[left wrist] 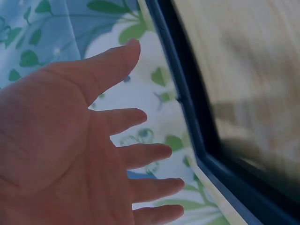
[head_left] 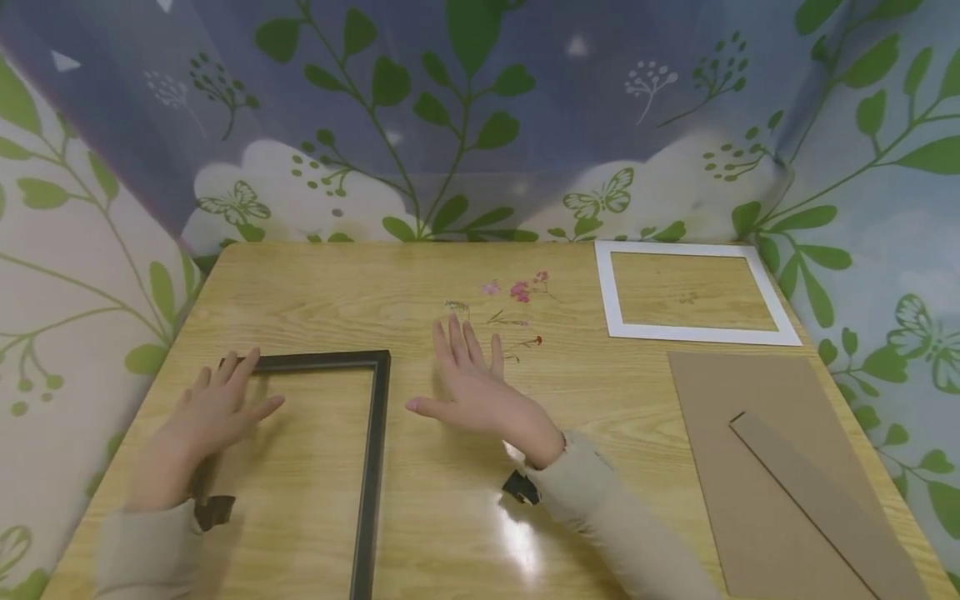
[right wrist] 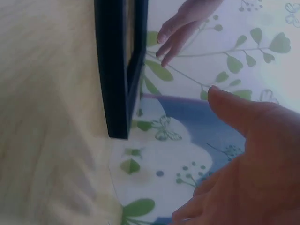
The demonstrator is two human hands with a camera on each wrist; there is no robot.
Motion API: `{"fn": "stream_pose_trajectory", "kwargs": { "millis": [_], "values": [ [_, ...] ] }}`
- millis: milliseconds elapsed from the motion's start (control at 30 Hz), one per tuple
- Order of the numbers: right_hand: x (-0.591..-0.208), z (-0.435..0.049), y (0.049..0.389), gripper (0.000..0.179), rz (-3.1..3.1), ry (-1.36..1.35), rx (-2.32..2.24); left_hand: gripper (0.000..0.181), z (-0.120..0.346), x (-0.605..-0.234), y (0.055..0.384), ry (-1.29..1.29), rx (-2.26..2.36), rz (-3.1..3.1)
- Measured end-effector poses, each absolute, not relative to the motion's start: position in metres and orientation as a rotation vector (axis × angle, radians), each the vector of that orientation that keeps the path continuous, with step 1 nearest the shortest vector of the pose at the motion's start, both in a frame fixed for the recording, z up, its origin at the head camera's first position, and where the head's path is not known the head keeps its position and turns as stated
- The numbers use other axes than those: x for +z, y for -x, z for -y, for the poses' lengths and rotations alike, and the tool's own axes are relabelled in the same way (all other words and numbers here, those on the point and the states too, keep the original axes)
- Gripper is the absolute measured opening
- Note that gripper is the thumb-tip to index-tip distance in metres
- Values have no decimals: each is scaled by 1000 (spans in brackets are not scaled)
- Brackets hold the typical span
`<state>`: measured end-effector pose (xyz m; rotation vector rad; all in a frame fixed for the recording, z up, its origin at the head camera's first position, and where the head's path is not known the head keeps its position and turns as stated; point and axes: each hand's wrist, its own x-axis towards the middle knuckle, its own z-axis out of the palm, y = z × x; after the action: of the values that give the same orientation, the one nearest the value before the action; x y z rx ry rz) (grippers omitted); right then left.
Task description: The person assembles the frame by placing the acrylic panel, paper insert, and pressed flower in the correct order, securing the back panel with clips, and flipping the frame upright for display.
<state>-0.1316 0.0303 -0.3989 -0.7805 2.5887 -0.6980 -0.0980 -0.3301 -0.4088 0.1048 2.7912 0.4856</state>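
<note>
In the head view a black picture frame (head_left: 371,467) lies on the table at the left, running out of the bottom edge. My left hand (head_left: 213,412) is over its far left corner with fingers spread. The left wrist view shows that hand (left wrist: 61,140) palm-on, holding nothing, with a gap between its fingertips and the frame (left wrist: 187,93). To the right of the frame, my right hand (head_left: 483,396) is spread above the table. Its fingertips are near small dried flowers, pink (head_left: 520,292) and red (head_left: 536,340), and partly cover that patch. In the right wrist view this hand (right wrist: 253,173) holds nothing.
A white rectangular mat (head_left: 607,292) lies at the far right of the wooden table (head_left: 337,283). In front of it is a brown backing board (head_left: 705,433) with a stand flap (head_left: 810,500). Leaf-patterned curtains (head_left: 480,125) border the table at the back and sides.
</note>
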Motion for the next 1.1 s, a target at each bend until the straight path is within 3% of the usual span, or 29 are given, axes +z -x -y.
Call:
{"fn": "stream_pose_trajectory", "kwargs": {
  "millis": [567,800,1100],
  "values": [
    [-435,39,101,106,-2459,888,-606,89,397,-434,71,-236,806,-2673],
    [-442,46,97,102,-2493,918,-464,82,405,-443,67,-308,835,-2738],
    [-443,47,96,101,-2537,948,-302,86,402,-439,68,-227,800,-2669]
  ]
}}
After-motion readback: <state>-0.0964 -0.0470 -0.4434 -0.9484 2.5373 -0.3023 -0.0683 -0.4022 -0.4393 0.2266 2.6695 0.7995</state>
